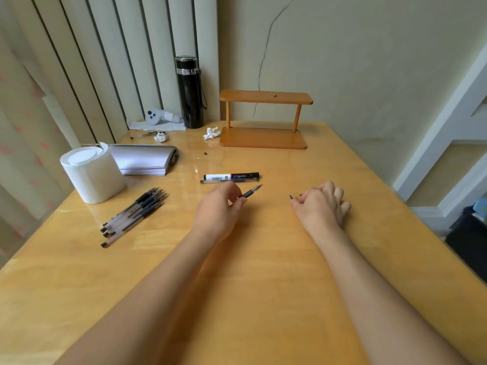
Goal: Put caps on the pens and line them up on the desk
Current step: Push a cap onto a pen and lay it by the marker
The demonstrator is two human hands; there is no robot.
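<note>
Head view of a yellow wooden desk (263,272), with both forearms reaching forward over it.

We see the left hand (220,206) near the middle of the desk. Its fingers are curled round the barrel of a pen (251,192), pinching it at the dark grip section. The pen's bare tip points to the right and slightly away from us, held just clear of the desk surface.

The right hand (322,204) rests on the desk, well apart from the left one. Its fingers are curled into a loose fist, and a small dark cap (293,197) sticks out on the thumb side. Most of the cap is hidden inside the hand.

Just beyond the left hand lie a black-and-white marker (232,176) and a slim clear pen (224,181) — side by side, parallel to the desk's far edge.

To the left we note a bunch of pens (134,216) lying aslant and touching one another, with their pointed tips toward the far right.

Behind them stand a white tissue roll (92,175) and a stack of paper (143,160). At the far edge are a black flask (190,92), a small wooden shelf (263,119), a white controller (158,116) and a crumpled tissue (211,133).
</note>
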